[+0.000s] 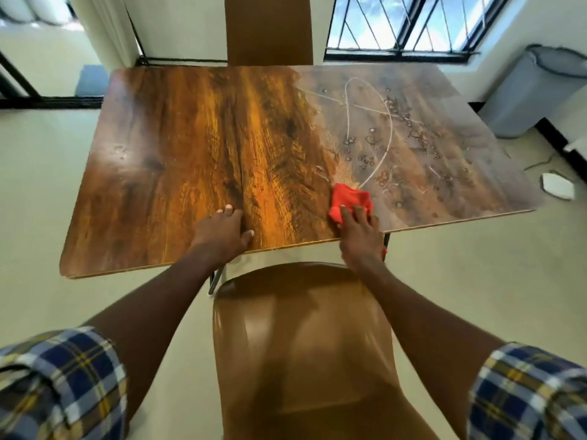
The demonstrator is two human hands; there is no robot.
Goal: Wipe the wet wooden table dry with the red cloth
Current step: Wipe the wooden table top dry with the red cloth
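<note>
1. Nearest the camera: two plaid sleeves [60, 379] and bare forearms reach forward over the back of a brown chair [305, 344] that stands just in front of the table.

2. Left hand [222, 231]: laid flat on the near edge of the wooden table [178, 160], fingers spread, palm down. It holds nothing; it appears to serve as a brace.

3. Right hand [359, 231]: pressed down on the red cloth [349, 200], fingers extended over the near part of the cloth. The grip is a flat press with slightly curled fingers, not a closed fist. The cloth is bunched and lies on the table close to the near edge, right of centre.

4. Table condition: the left and middle portion shows clean grain with only a few small droplets near the left side. The right portion, beyond and to the right of the cloth, carries beads of water [381, 144] and pale streaks.

5. Step in hand, as a judgement: wiping is under way, with the cloth at the boundary between the drier and the wet zones. Roughly half the surface seems done.

6. Next move, as a judgement: push the cloth forward and rightward through the beaded area, keeping downward pressure even, with overlapping strokes to the far right corner. The bunched cloth may need spreading or turning once saturated.

7. Far field: a second chair [270, 30] at the far edge, a barred window [409, 23], and a grey bin [536, 87] at the right.
</note>
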